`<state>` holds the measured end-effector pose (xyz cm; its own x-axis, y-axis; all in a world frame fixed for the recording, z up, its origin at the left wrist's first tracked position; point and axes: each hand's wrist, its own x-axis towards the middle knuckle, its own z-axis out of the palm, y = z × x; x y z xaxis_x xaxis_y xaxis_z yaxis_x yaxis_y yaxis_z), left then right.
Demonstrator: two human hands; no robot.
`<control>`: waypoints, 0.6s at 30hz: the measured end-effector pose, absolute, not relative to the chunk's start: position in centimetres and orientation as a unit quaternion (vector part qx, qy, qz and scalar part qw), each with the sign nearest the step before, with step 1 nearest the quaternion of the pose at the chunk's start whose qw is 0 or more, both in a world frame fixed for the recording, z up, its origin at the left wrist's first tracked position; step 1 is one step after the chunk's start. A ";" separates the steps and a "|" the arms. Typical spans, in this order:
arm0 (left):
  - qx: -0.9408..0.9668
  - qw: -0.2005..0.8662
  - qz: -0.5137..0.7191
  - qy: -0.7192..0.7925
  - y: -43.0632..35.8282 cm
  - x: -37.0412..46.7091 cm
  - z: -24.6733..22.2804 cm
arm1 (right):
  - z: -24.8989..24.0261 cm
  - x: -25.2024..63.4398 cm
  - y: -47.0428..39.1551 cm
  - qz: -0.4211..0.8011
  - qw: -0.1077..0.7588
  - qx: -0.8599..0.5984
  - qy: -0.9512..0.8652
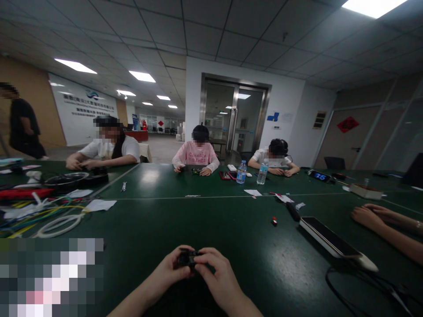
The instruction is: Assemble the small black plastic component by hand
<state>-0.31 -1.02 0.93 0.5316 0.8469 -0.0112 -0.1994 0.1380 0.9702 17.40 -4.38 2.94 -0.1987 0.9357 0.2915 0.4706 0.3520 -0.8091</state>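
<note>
Both hands meet low in the middle of the view, above the dark green table [145,233]. My left hand [173,266] is closed around a small black part [185,259] whose exact kind I cannot make out. From the other side, my right hand [214,266] pinches the same part between thumb and fingers. The fingers cover much of it. A small red and silver piece [274,221] lies on the table ahead and to the right.
Cables [62,224] and tools crowd the left side. To the right are a white device with a dark screen [330,237], a black cord [333,286] and another person's hands [373,218]. Water bottles [241,172] stand farther off, near several seated people. A wrench [124,186] lies far left.
</note>
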 end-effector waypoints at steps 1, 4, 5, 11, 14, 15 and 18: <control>0.538 0.690 0.378 0.302 -1.0 -0.3 0.9 | 2.9 17.4 -4.4 0.290 0.403 -0.488 -0.718; 0.536 0.686 0.385 0.306 -0.8 -0.3 0.6 | 2.6 17.4 -4.3 0.289 0.411 -0.484 -0.716; 0.534 0.686 0.388 0.307 -0.8 -0.3 0.6 | 2.6 17.4 -4.3 0.288 0.415 -0.482 -0.716; 0.526 0.697 0.384 0.299 -0.8 -0.3 0.6 | 2.5 17.3 -4.3 0.288 0.415 -0.485 -0.714; 0.528 0.698 0.382 0.297 -0.7 -0.4 0.5 | 2.7 17.3 -4.3 0.289 0.414 -0.482 -0.716; 0.529 0.697 0.382 0.297 -0.7 -0.4 0.5 | 2.7 17.3 -4.4 0.289 0.414 -0.481 -0.717; 0.532 0.696 0.382 0.296 -0.7 -0.4 0.4 | 2.8 17.3 -4.4 0.289 0.413 -0.483 -0.717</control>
